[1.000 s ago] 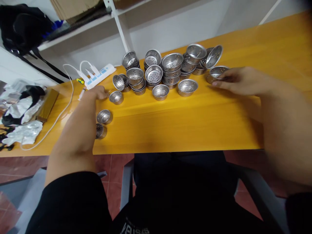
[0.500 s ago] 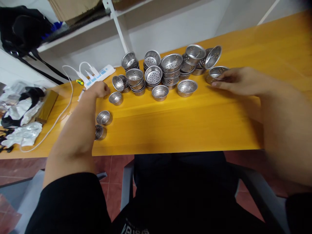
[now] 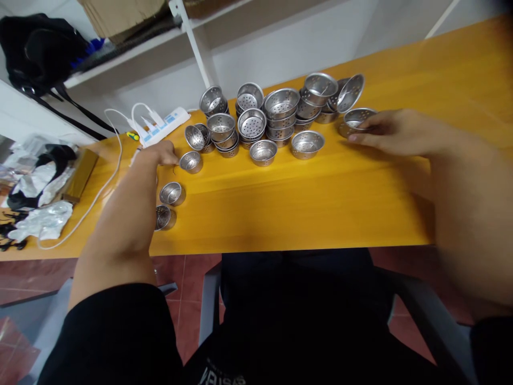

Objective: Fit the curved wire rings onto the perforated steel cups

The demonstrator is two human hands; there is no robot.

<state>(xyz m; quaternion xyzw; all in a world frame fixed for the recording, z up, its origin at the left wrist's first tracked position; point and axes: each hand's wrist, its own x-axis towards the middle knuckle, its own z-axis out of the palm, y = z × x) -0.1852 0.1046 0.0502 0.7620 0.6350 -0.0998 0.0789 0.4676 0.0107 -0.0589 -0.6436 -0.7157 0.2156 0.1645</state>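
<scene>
Several perforated metal cups of different sizes stand on the yellow wooden table [image 3: 280, 214], many in stacks. At the right end of the group, my right hand [image 3: 395, 131] pinches the near right side of a metal cup [image 3: 355, 122], which rests on the table. My left hand [image 3: 163, 153] is curled closed, nothing visible in it, its fingertips beside the rim of a small metal cup [image 3: 191, 162]; whether they touch I cannot tell. Nearer me are two more small cups, one upright [image 3: 172, 193] and one tipped [image 3: 164, 217], partly behind my left forearm.
Behind my left hand lies a white power strip [image 3: 166, 127] with plugs and a white cable [image 3: 96, 200]. Plastic bags [image 3: 44, 222] and a cardboard box [image 3: 82, 174] occupy the left end. A shelf with a black bag [image 3: 44, 53] stands behind the table.
My left hand has come down and slightly toward me, closer to the small cup. My right hand remains at the same cup, almost unmoved.
</scene>
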